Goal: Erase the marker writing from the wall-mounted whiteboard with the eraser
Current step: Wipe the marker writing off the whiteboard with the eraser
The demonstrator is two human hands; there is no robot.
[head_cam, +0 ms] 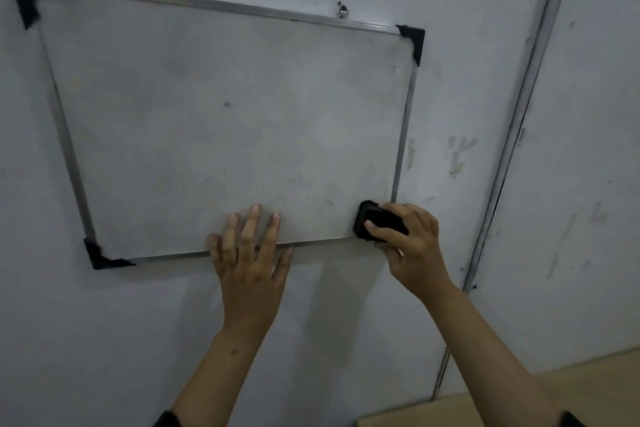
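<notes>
The whiteboard point(221, 121) is hung on the wall point(485, 62). The left hand point(251, 253) is laid flat, fingers spread, across its bottom edge. The eraser point(375, 224) is gripped by the right hand point(412, 243) at the board's lower right corner.

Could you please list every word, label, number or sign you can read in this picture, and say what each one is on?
None can be read.
whiteboard: no legible writing, only faint smudges and a small dark speck.
eraser, gripped by the right hand: plain black, no visible label.
wall: scuffs and marks only, no text.
</notes>
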